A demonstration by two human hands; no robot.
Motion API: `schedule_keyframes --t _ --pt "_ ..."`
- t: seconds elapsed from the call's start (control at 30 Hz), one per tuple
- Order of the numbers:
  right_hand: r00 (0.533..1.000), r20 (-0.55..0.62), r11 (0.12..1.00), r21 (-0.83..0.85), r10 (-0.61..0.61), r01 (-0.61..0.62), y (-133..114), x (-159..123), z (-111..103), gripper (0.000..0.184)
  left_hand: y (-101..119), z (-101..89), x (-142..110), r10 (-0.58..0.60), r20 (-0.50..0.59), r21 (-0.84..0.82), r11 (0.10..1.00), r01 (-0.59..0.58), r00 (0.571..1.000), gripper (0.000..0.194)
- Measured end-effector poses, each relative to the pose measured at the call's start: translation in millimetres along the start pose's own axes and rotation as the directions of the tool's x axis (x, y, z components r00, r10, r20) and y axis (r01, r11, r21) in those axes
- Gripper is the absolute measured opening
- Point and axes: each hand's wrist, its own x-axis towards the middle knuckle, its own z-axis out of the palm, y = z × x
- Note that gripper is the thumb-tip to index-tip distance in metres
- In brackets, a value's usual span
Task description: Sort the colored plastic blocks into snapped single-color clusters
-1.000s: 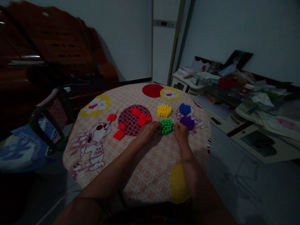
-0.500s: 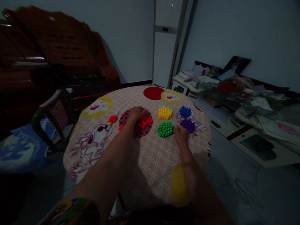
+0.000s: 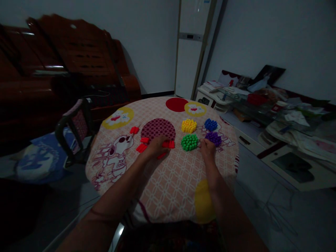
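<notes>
My left hand (image 3: 157,146) rests on several red plastic pieces (image 3: 171,144) at the near edge of the dark red checked circle (image 3: 159,126). Its fingers are stretched out over the pieces, which they partly hide. My right hand (image 3: 207,147) is closed in a pinch between the green bead-like cluster (image 3: 189,142) and the purple cluster (image 3: 214,139); whatever it holds is too small to make out. Behind these sit a yellow cluster (image 3: 189,125) and a blue cluster (image 3: 210,124). More red pieces (image 3: 141,147) lie left of my left hand, with another small red group (image 3: 134,130) farther back.
A patterned cloth covers the round table (image 3: 168,185). At the left stand a dark-framed chair (image 3: 76,129) and a wooden sofa (image 3: 86,52). On the right, a low cabinet (image 3: 262,154) carries papers, a cup (image 3: 279,106) and other clutter.
My left hand went from beside the green cluster to the far part of the checked circle, then drew back towards me, bringing red pieces nearer. My right hand stayed pinched beside the green cluster.
</notes>
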Motion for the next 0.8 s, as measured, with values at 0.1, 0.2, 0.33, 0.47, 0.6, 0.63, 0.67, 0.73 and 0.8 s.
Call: schedule_keyframes --t 0.1,0.2,0.33,0.47,0.6,0.63,0.67,0.73,0.8 --pt "0.992 -0.016 0.979 0.167 0.123 -0.119 -3.8 -7.8 -2.3 0.036 -2.0 -1.2 -18.2 0.001 0.005 -0.087 0.996 -0.001 1.0 0.062" --pt "0.973 -0.047 0.942 0.265 0.224 -0.204 -8.3 -21.0 -4.2 0.034 -4.6 -0.9 -28.3 -0.015 -0.017 -0.194 0.981 0.012 1.0 0.067" --pt "0.968 -0.037 0.928 0.298 0.247 -0.226 -18.9 -45.4 -2.5 0.033 -4.7 -1.1 -33.8 -0.038 -0.044 -0.3 0.954 0.023 0.998 0.054" --pt "0.984 0.093 0.954 0.247 0.153 -0.172 -40.0 -70.0 9.9 0.03 4.5 3.2 -37.2 -0.005 -0.053 -0.402 0.915 -0.017 0.999 0.051" --pt "0.952 0.301 0.997 0.066 -0.059 0.041 -64.4 -86.1 26.1 0.032 17.3 12.0 -39.7 0.068 -0.053 -0.377 0.922 -0.083 0.996 0.053" --pt "0.935 0.337 0.993 0.008 -0.116 0.12 -69.1 -88.6 29.2 0.034 18.9 13.2 -39.9 0.087 -0.054 -0.37 0.923 -0.101 0.995 0.054" --pt "0.917 0.364 0.979 -0.055 -0.164 0.197 -72.8 -90.6 31.7 0.036 19.3 13.5 -40.0 0.105 -0.051 -0.377 0.919 -0.117 0.993 0.056" --pt "0.883 0.412 0.925 -0.194 -0.226 0.328 -77.9 -93.6 35.7 0.039 16.5 11.1 -39.9 0.129 -0.04 -0.434 0.891 -0.133 0.991 0.06" --pt "0.856 0.458 0.858 -0.311 -0.241 0.409 -81.1 -95.7 39.1 0.038 10.4 5.0 -39.8 0.1 -0.06 -0.508 0.854 -0.117 0.993 0.058"
